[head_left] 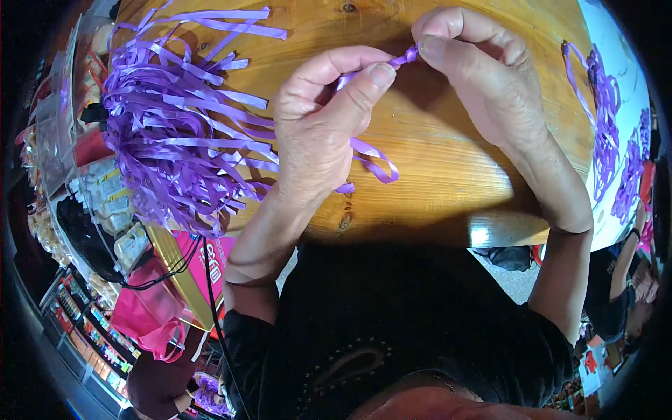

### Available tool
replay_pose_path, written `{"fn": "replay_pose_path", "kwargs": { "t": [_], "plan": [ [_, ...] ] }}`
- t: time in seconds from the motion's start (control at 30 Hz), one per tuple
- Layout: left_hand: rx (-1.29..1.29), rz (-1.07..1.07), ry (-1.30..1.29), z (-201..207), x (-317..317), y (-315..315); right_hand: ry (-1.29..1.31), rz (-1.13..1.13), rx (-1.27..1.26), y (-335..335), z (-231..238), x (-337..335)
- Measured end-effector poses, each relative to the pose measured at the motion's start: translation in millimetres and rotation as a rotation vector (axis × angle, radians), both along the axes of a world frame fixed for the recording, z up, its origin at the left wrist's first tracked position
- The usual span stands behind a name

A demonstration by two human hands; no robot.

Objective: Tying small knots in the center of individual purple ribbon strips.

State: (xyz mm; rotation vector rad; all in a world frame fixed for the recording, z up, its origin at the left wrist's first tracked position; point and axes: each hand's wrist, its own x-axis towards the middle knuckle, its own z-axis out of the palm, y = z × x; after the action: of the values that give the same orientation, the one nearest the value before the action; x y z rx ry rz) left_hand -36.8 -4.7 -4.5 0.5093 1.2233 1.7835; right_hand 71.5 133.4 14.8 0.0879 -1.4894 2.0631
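Over the far part of the wooden table, a purple satin ribbon [404, 59] with a small knot or fold runs between my two hands. My left hand [325, 112] pinches it between thumb and forefinger, and the ribbon's tail [378, 168] hangs out below that palm. At the knot's other end my right hand [483, 66] is closed, its thumb and fingertips pressed together on the ribbon. The exact shape of the knot is too small to make out. A big heap of loose purple ribbons [168, 126] lies to the left of my left hand.
The wooden table [420, 203] has a curved right edge. Beyond it, more purple ribbon bundles [605, 119] lie on a white surface [633, 70]. Clear plastic containers [105, 189], a pink bag [147, 308] and a black cable [210, 280] crowd the left side. Another person's arm [626, 252] shows far right.
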Motion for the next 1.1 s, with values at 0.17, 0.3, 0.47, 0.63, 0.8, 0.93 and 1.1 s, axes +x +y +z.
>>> {"fn": "replay_pose_path", "kwargs": {
  "t": [0.17,0.3,0.47,0.63,0.8,0.93,1.1],
  "plan": [
    [0.025,-0.014,-0.043,4,3,6,0.502,0.179,0.146,19,-33,-13],
    [0.031,0.015,-0.036,3,0,1,-0.522,-0.119,-0.219,-2,16,8],
    [0.004,0.030,-0.047,2,0,1,-0.474,-0.298,-0.040,0,16,8],
    [0.010,0.024,-0.037,2,-1,-1,-0.304,-0.418,0.902,8,24,6],
    [-0.030,0.031,0.064,4,1,0,-0.289,-0.359,1.184,1,35,4],
    [-0.057,0.029,0.101,7,-3,-2,-0.309,-0.363,1.336,5,40,7],
    [-0.016,0.047,0.117,15,-6,-2,-0.361,-0.446,1.349,7,41,8]
  ]
}}
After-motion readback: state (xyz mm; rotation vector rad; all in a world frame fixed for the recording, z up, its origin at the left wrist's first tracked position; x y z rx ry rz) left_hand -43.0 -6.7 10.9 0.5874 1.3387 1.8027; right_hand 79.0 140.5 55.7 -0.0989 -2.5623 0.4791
